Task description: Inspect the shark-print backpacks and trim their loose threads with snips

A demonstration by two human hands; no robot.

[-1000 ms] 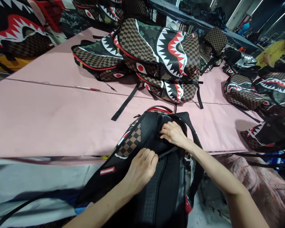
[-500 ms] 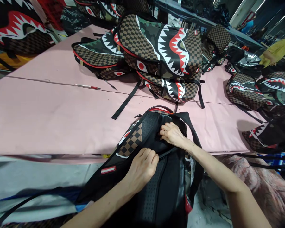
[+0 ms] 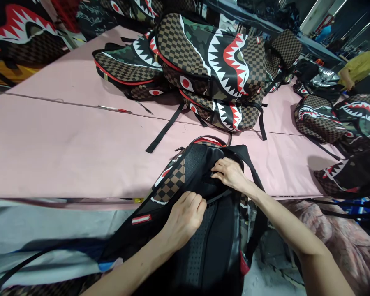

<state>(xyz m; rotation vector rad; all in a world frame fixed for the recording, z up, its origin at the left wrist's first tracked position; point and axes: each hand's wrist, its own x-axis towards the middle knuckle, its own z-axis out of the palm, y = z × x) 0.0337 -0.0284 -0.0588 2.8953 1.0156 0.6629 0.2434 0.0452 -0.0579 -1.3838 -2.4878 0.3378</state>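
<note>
A black backpack (image 3: 222, 242) with checkered side panels leans against the table's front edge, its back panel towards me. My left hand (image 3: 186, 218) is closed on the edge of the backpack's opening, near the middle of the bag. Higher up and to the right, my right hand (image 3: 230, 172) has its fingers curled at black fabric inside the upper part of the bag. Its fingertips are partly lost against the dark cloth. A black shoulder strap (image 3: 249, 164) runs down the right side, beneath my right forearm.
On the pink table (image 3: 64, 152), shark-mouth backpacks (image 3: 216, 57) are piled beyond my hands. A red-and-white pen-like tool (image 3: 114, 109) lies left of them. More backpacks (image 3: 320, 119) are at the right. A person in yellow (image 3: 362, 68) stands at the far right.
My right hand has shifted slightly to the right, and its fingers look a little looser. My left hand keeps its place on the bag. The view has moved slightly.
</note>
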